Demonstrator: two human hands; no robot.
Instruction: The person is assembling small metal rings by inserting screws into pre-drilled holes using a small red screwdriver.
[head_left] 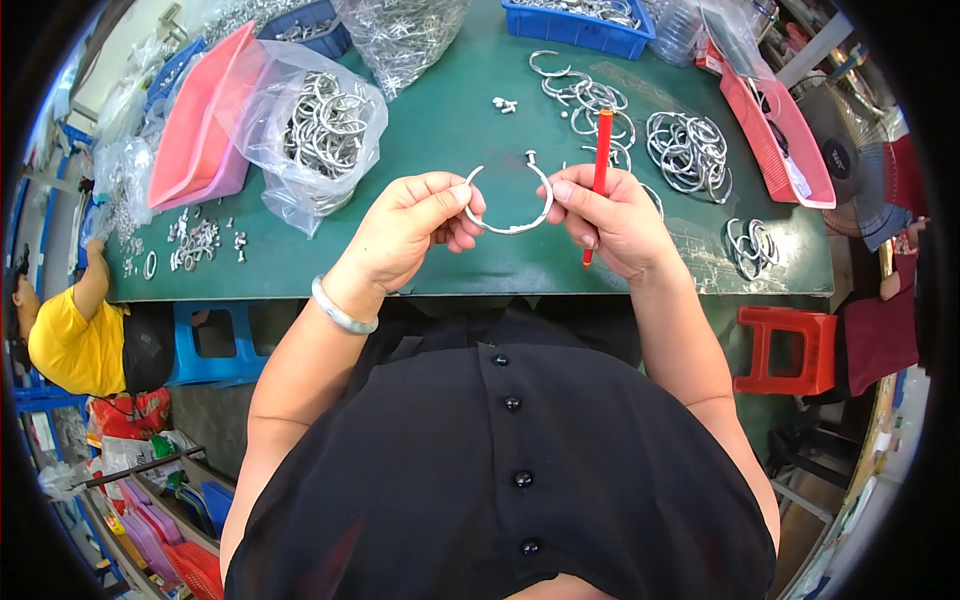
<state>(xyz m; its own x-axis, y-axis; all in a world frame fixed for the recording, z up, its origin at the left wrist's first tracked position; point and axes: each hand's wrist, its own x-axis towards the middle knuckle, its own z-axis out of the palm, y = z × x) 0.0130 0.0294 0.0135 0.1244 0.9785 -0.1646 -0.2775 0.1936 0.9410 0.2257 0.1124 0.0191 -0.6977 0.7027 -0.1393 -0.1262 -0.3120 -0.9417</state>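
A silver open metal ring (pixel 512 230) is held up over the near part of the green table, its gap facing away from me. My left hand (pixel 425 215) is closed, pinching the ring's left side between thumb and fingers. With thumb and forefinger my right hand (pixel 615 215) pinches the ring's right side. That same hand also grips a slim red pen (pixel 602 150), standing nearly upright between its fingers. At the ring's right end sits a small stud-like piece (pixel 531 157). Several similar rings (pixel 597 97) trail across the table beyond my right hand.
On the green table (pixel 440 130), a clear bag of rings (pixel 330 130) and pink trays (pixel 205 125) stand left. Small metal parts (pixel 195 240) lie near them. Ring piles (pixel 690 155) and a pink basket (pixel 775 140) are right. A person in yellow (pixel 75 340) sits left.
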